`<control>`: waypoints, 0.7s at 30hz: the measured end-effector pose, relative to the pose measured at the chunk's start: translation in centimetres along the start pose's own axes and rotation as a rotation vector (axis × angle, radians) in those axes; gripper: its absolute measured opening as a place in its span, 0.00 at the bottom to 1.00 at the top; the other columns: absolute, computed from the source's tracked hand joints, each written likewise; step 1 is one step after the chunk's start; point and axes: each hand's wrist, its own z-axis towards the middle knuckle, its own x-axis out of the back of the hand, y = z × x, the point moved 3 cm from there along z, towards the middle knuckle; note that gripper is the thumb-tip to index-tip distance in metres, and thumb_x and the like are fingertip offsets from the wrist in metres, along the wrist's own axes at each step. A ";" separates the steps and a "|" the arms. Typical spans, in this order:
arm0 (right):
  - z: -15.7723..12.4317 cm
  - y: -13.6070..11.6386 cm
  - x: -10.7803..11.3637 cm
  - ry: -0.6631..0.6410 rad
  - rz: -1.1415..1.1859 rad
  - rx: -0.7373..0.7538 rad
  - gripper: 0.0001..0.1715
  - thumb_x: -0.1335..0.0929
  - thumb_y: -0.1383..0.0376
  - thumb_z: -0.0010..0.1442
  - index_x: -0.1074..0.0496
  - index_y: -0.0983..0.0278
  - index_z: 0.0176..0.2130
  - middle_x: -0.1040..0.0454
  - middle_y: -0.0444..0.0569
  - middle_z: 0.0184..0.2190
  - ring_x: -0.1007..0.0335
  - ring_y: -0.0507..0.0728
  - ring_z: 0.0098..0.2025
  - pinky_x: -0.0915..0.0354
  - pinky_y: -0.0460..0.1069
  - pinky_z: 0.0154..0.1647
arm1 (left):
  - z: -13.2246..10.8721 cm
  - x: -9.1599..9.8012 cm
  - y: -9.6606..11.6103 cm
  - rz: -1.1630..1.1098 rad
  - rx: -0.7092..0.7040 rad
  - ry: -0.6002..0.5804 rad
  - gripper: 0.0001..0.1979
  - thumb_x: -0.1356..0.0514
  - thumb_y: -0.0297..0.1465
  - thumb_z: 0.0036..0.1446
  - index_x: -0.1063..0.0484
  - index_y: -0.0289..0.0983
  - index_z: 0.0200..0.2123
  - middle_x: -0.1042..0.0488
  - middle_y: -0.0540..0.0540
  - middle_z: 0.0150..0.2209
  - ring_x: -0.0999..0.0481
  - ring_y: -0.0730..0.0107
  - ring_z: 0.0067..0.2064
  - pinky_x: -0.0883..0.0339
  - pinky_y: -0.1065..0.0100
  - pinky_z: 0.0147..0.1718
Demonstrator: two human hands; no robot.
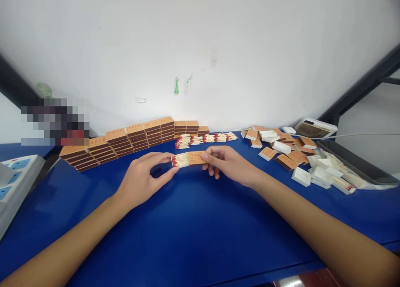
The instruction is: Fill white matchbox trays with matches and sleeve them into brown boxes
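Observation:
Between my two hands is a half-open matchbox, its white inner tray (181, 160) full of red-headed matches and partly inside the orange sleeve (196, 158). The thumb and fingers of my left hand (142, 174) pinch the tray's left end. My right hand (226, 162) grips the sleeve's right end, thumb on top and fingers below. Just behind the matchbox, several small piles of loose matches (203, 139) lie in a row. Stacked matchboxes (131, 137) form a long low wall at the back left.
To the right lies a heap of orange sleeves (296, 157) and white trays (301, 176), beside a dark phone (356, 161). A white device with a cable (316, 127) leans at the wall. A power strip (18, 174) sits at the left on the blue table (187, 232).

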 end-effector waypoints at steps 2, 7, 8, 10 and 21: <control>-0.1 -0.1 0.0 0.001 -0.013 0.017 0.29 0.26 0.40 0.61 0.28 0.63 0.36 0.23 0.45 0.31 0.28 0.50 0.28 0.31 0.45 0.24 | 0.0 -0.1 0.0 -0.013 -0.029 -0.023 0.17 0.32 0.41 0.65 0.21 0.41 0.54 0.17 0.46 0.52 0.15 0.63 0.49 0.20 0.61 0.55; -0.2 -0.1 -0.3 0.006 0.012 0.030 0.29 0.29 0.40 0.65 0.35 0.61 0.43 0.24 0.42 0.29 0.27 0.51 0.25 0.32 0.45 0.22 | 0.1 -0.2 0.0 -0.021 -0.054 -0.036 0.16 0.32 0.41 0.65 0.20 0.41 0.53 0.17 0.46 0.52 0.16 0.62 0.50 0.20 0.61 0.54; -0.2 -0.1 -0.4 0.012 0.033 0.034 0.28 0.29 0.40 0.66 0.36 0.60 0.44 0.24 0.41 0.29 0.27 0.51 0.24 0.32 0.45 0.21 | 0.1 -0.2 0.0 -0.020 -0.045 -0.035 0.17 0.32 0.41 0.65 0.20 0.42 0.53 0.17 0.46 0.52 0.15 0.62 0.50 0.20 0.61 0.54; -0.3 0.0 -0.8 0.020 0.079 0.049 0.27 0.30 0.42 0.68 0.39 0.59 0.49 0.23 0.41 0.30 0.27 0.51 0.23 0.32 0.45 0.21 | 0.1 -0.2 0.0 -0.017 -0.026 -0.034 0.18 0.32 0.42 0.65 0.21 0.42 0.54 0.17 0.47 0.52 0.15 0.62 0.50 0.20 0.61 0.54; -1.0 0.5 -3.5 -0.107 0.135 0.059 0.32 0.41 0.42 0.75 0.36 0.62 0.63 0.23 0.50 0.39 0.25 0.51 0.28 0.31 0.45 0.20 | -0.1 0.0 1.0 -0.059 -0.081 -0.013 0.15 0.27 0.42 0.60 0.20 0.41 0.46 0.15 0.49 0.46 0.16 0.64 0.47 0.22 0.65 0.50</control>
